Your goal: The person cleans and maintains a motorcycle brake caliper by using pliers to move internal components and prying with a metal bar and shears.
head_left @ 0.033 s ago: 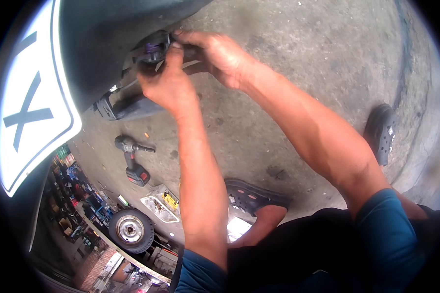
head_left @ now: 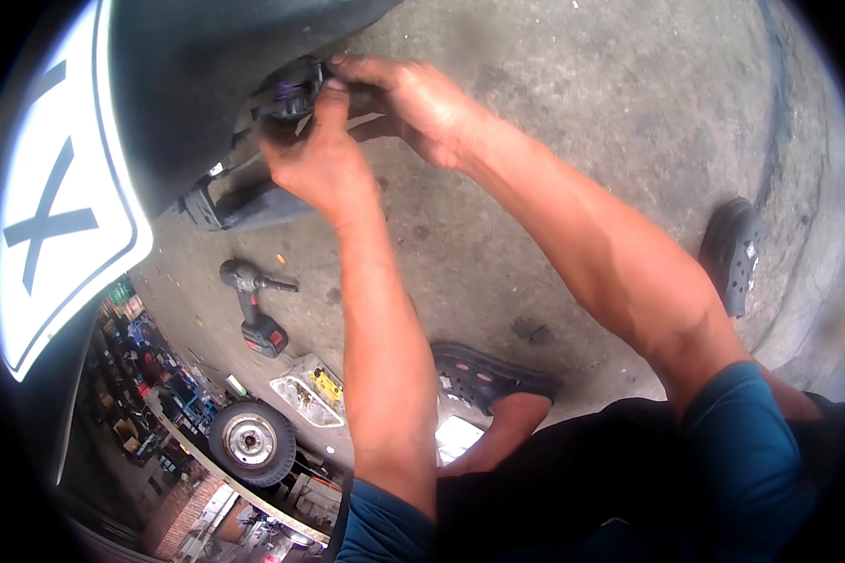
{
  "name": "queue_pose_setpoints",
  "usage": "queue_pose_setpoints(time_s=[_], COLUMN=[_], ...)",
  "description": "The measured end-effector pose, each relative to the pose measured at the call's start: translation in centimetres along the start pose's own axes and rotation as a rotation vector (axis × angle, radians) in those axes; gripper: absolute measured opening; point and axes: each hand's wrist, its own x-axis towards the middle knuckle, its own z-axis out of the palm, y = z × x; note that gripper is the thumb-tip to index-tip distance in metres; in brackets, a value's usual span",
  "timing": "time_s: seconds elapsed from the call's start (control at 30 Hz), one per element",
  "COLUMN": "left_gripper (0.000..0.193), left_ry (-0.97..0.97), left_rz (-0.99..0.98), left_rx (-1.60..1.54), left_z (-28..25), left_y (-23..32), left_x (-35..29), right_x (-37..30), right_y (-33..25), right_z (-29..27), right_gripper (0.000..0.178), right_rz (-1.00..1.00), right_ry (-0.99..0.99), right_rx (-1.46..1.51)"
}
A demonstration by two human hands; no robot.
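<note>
Under the edge of a dark vehicle body panel (head_left: 183, 113), both hands are at a black part with a purple piece (head_left: 289, 92) on it; its exact kind I cannot make out. My left hand (head_left: 327, 167) grips its near side, thumb pointing up along it and fingers curled behind. My right hand (head_left: 421, 105) closes on the part's right end, thumb and finger close to my left thumb. The remaining right fingers are bent underneath, partly hidden. Below the hands a long dark curved piece (head_left: 270, 208) reaches out from beneath the panel.
On the concrete floor lie a cordless impact wrench (head_left: 253, 305) and a tray (head_left: 296, 402) with small metal pieces and a yellow item (head_left: 327, 383). A wheel (head_left: 252, 443) is at lower left. A white plate (head_left: 70, 197) hangs at far left. My shoes (head_left: 493, 377) are nearby.
</note>
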Motion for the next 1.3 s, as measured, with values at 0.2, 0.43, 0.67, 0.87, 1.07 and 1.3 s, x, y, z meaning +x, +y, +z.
queue_pose_setpoints(time_s=[0.2, 0.43, 0.67, 0.87, 1.07, 1.3], left_gripper=[0.043, 0.041, 0.036, 0.039, 0.04, 0.048], left_ry=[0.008, 0.018, 0.022, 0.007, -0.063, -0.161], left_rz=[0.005, -0.052, -0.068, -0.059, -0.039, -0.024], left_rx=[-0.077, -0.078, -0.129, -0.164, -0.209, -0.225], left_z=[0.3, 0.7, 0.6, 0.9, 1.0, 0.3], left_y=[0.5, 1.3, 0.8, 0.6, 0.6, 0.6], left_x=[0.3, 0.2, 0.3, 0.2, 0.5, 0.8], right_x=[0.5, 0.6, 0.9, 1.9, 2.8, 2.8], right_y=[-0.2, -0.3, -0.5, -0.2, 0.2, 0.4], right_z=[0.6, 0.8, 1.1, 0.6, 0.4, 1.3], right_gripper=[0.036, 0.035, 0.036, 0.034, 0.033, 0.037], right_rz=[-0.034, -0.03, -0.036, -0.12, -0.128, -0.158], right_ry=[0.029, 0.087, 0.151, 0.161, 0.016, 0.008], right_rx=[0.027, 0.004, -0.058, -0.113, 0.054, 0.116])
